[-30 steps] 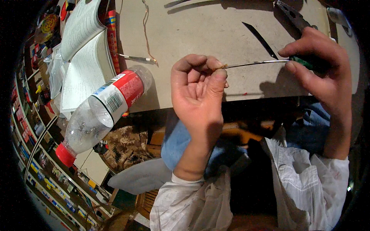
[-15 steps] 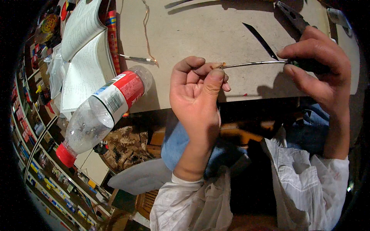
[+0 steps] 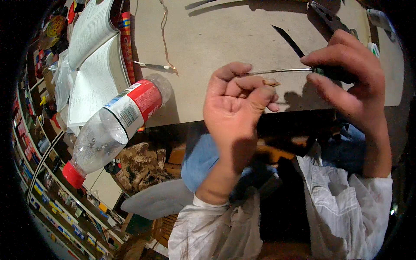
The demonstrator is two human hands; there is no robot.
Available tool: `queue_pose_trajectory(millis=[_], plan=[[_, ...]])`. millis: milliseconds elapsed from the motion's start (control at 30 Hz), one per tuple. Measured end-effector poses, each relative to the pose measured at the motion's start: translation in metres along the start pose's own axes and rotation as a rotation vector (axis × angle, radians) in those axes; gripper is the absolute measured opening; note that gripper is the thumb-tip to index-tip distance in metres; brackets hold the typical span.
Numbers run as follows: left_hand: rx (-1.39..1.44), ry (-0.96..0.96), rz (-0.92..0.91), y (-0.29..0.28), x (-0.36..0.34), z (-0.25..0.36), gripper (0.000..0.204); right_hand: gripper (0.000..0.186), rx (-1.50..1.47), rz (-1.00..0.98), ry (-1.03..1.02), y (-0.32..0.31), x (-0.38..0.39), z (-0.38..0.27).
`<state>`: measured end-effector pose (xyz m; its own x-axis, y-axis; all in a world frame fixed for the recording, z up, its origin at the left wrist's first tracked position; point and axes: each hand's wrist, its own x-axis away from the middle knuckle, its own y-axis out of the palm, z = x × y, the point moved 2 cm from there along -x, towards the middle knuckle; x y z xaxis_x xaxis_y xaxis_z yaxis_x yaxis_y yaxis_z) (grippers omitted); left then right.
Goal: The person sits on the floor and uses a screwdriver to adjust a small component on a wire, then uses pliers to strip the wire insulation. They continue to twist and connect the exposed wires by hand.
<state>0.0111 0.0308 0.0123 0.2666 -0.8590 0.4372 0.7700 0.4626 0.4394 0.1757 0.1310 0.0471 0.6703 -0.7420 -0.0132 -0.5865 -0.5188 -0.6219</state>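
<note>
Screwdriver (image 3: 294, 70) sits in the upper right of the frame, lying almost level above the pale bench (image 3: 225, 39). Its thin metal shaft runs from the centre toward the right, where the dark green handle disappears into the right hand (image 3: 351, 78). That hand is clenched round the handle, thumb below and fingers wrapped over the top.

Just left of it, at the centre of the frame, the left hand (image 3: 238, 104) is turned palm up with its fingers curled in. Its fingertips pinch a small tan-coloured piece (image 3: 272, 82) right at the tip of the shaft; I cannot tell what the piece is. Both forearms come up from the lower edge in white sleeves (image 3: 346, 208).

On the bench behind the hands lies a dark blade-like strip (image 3: 288, 41), and further up right a pair of pliers (image 3: 331, 19). A thin wire (image 3: 164, 34) trails down the upper middle of the bench to a small probe-like tool (image 3: 154, 66). At the left, a clear plastic bottle (image 3: 112, 125) with a red label and red cap lies on its side, overhanging the bench edge. Above it, in the upper left, an open book (image 3: 93, 56) rests with its pages spread.
</note>
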Motion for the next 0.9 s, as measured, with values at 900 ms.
queue_pose_trajectory(millis=[900], plan=[[-0.587, 0.622, 0.032, 0.013, 0.004, 0.004, 0.039, 0.02, -0.918, -0.102, 0.636, 0.041, 0.005, 0.0]])
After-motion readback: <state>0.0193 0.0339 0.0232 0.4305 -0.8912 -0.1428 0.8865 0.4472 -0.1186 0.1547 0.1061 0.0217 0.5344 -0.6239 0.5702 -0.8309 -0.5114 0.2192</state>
